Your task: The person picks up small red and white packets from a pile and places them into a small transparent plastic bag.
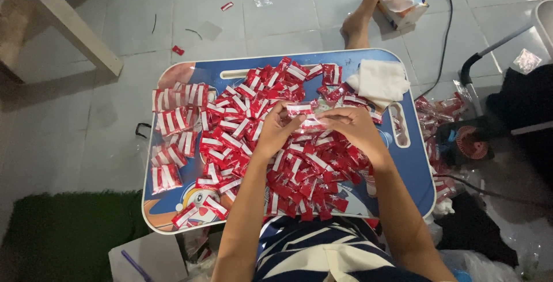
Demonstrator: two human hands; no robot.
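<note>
One blue lap tray carried red-and-white sachets — too many to count — plus one white cloth at 2 o'clock. Left hand and right hand met at tray centre — both sets of fingers pinched closed on a small clear bag of sachets.

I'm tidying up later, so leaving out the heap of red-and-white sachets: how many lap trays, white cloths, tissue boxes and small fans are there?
Lap tray: 1
White cloth: 1
Tissue box: 1
Small fan: 1
Total: 4
The left hand and right hand pinch one sachet between them.
</note>
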